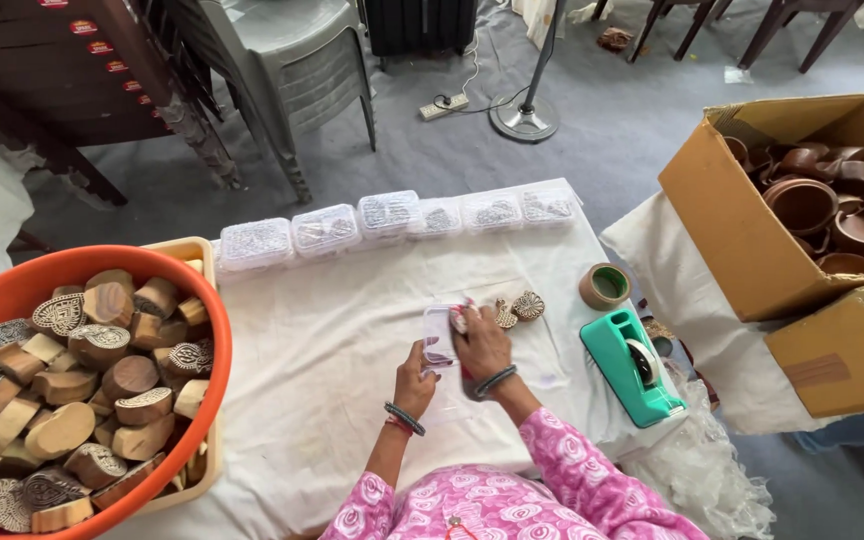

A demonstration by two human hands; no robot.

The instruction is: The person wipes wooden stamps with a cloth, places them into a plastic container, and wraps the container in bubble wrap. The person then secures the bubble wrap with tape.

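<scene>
The person's left hand (415, 368) was closed on the near edge of a small clear plastic box (439, 330) lying on the white-clothed bench (332, 340), while the right hand (482, 340) lay flat over the box, fingers together and pressing down on it or its contents; what lay under the palm could not be seen. Two carved wooden stamps (518, 309) sat loose just beside the box, and a sweep of the right wrist looked likely to knock them toward the tape roll (605, 286) or off the cloth. The box seemed light and shallow, so uneven pressure could have tipped it or popped its lid. Six filled clear boxes (389, 220) stood in a row along the far edge, close enough to it that a tug on the cloth might have spilled them. One green tape dispenser (632, 365) lay to the right, one orange tub (82, 390) heaped with too many stamps to count on the left, and two cardboard cartons (792, 250), one holding brown clay pots, beyond the bench
</scene>
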